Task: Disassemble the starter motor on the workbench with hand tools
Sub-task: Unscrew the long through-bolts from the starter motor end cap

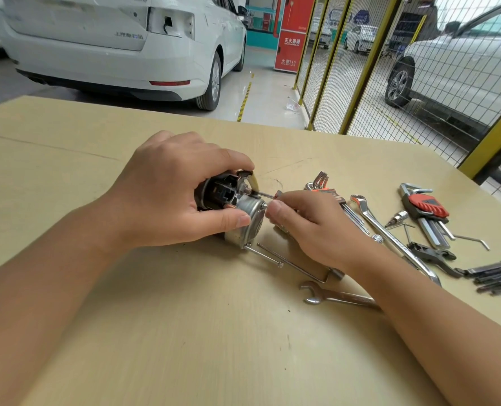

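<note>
The starter motor [237, 212] lies on its side on the pale wooden workbench [184, 332], near the middle of the top. The left hand [167, 194] grasps it from above: the fingers curl over its dark far end and the thumb [231, 221] presses along the near side of the silver housing, so the motor sits between thumb and fingers. The right hand [310, 227] pinches a small screwdriver [268, 195], whose thin shaft points left and meets the motor's upper end, just beside the left fingertips. A long through bolt [265, 256] sticks out from the housing's lower edge over the table.

To the right lie an open-end wrench [331, 295], a ratchet handle [389, 238], a red-holdered hex key set [428, 212] and a green-holdered set [498, 273], well apart from the motor.
</note>
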